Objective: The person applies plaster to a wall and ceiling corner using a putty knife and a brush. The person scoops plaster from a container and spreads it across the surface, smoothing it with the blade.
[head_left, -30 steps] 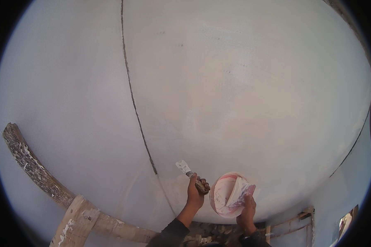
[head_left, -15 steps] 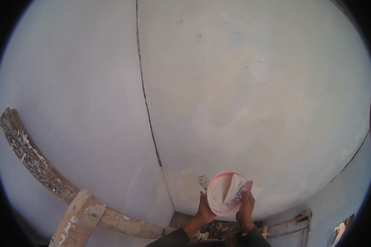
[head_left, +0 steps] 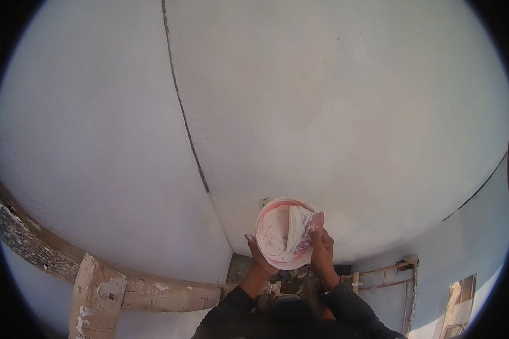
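My left hand (head_left: 257, 261) is closed around the lower left side of a white round bowl (head_left: 271, 231) streaked with pink, holding it up in front of the wall (head_left: 333, 141). A small metal blade (head_left: 264, 201) peeks out behind the bowl's top edge; its handle is hidden. My right hand (head_left: 322, 251) grips a wide scraper (head_left: 304, 229) with a pinkish edge and white paste on it, inside the bowl's right part. The bowl holds pale paste.
Rough, paint-spattered wooden planks (head_left: 96, 291) form a frame at lower left. A dark crack (head_left: 181, 101) runs down the wall. A metal frame (head_left: 382, 285) and an opening (head_left: 458, 305) are at lower right. Rubble (head_left: 240, 265) lies far below.
My left hand, earlier raised with the putty knife beside the bowl, has moved behind and under the bowl. The bowl and both hands now appear higher and further left in the picture.
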Demonstrator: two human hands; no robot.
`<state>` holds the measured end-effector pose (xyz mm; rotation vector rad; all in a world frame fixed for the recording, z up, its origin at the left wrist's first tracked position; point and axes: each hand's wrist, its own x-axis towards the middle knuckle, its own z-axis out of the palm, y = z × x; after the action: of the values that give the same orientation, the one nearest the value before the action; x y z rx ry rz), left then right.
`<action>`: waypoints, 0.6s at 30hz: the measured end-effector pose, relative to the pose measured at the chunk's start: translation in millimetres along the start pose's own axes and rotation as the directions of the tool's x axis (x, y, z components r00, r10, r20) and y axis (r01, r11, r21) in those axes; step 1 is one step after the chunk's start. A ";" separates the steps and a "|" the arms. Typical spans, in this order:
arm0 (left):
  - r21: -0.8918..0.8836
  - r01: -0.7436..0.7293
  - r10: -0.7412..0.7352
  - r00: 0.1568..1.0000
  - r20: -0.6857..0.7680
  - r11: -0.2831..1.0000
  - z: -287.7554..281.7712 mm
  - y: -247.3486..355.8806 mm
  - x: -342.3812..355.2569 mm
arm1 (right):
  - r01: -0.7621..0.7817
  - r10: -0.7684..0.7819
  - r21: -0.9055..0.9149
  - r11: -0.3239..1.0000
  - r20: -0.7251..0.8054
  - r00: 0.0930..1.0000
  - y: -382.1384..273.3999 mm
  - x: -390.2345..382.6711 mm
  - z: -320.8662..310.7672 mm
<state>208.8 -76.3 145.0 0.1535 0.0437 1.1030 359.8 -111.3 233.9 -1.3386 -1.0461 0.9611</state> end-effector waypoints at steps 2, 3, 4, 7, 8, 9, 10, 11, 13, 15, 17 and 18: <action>0.071 -0.052 0.056 0.997 -0.050 0.996 13.2 7.2 1.2 | 0.019 -0.019 0.041 0.999 0.012 1.000 -5.5 2.3 11.5; 0.114 -0.076 0.084 0.994 -0.071 0.991 15.7 8.9 2.1 | 0.006 -0.006 0.069 0.998 0.010 1.000 -7.8 0.8 13.3; 0.100 -0.085 0.093 0.992 -0.083 0.991 11.5 8.0 3.4 | -0.006 0.004 0.102 0.995 0.013 1.000 -12.1 -2.3 15.6; 0.070 -0.063 0.069 0.993 -0.091 0.996 -8.1 8.6 -4.3 | 0.065 -0.054 0.161 0.985 -0.076 0.996 -12.7 -5.3 16.2; 0.075 -0.030 0.038 0.994 -0.106 0.997 -14.5 11.5 -8.2 | 0.124 -0.102 0.177 0.976 -0.126 0.987 -8.4 4.1 19.4; 0.075 -0.002 0.009 0.996 -0.091 0.997 -21.8 19.6 -8.0 | 0.200 -0.177 0.133 0.971 -0.161 0.971 -15.1 17.8 17.7; 0.108 -0.013 0.015 1.000 -0.022 0.994 -36.3 20.0 -8.3 | 0.309 -0.296 0.070 0.949 -0.148 0.944 -41.7 33.7 16.5; 0.154 -0.042 0.036 0.999 0.039 0.987 -45.4 18.2 -10.3 | 0.411 -0.405 0.028 0.911 -0.122 0.906 -78.2 47.1 14.8; 0.165 -0.031 0.037 0.999 -0.035 0.986 -54.1 16.3 -13.7 | 0.656 -0.655 -0.136 0.743 0.056 0.753 -162.7 86.0 18.6; 0.193 -0.014 0.018 1.000 -0.024 0.981 -53.0 16.7 -6.5 | 0.866 -0.926 -0.438 0.241 0.163 0.340 -254.5 122.7 32.2; 0.245 -0.047 0.030 0.997 0.072 0.968 -50.3 18.6 -3.6 | 0.558 -0.904 -0.712 -0.425 0.360 -0.230 -322.2 169.8 48.0; 0.202 -0.061 0.045 0.996 0.082 0.977 -48.1 22.9 -1.4 | 0.340 -0.866 -0.799 -0.496 0.425 -0.264 -339.9 186.6 53.5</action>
<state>182.6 -62.6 100.8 0.3836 0.0851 1.1443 343.3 75.2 577.6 -0.6936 -1.5649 -1.5483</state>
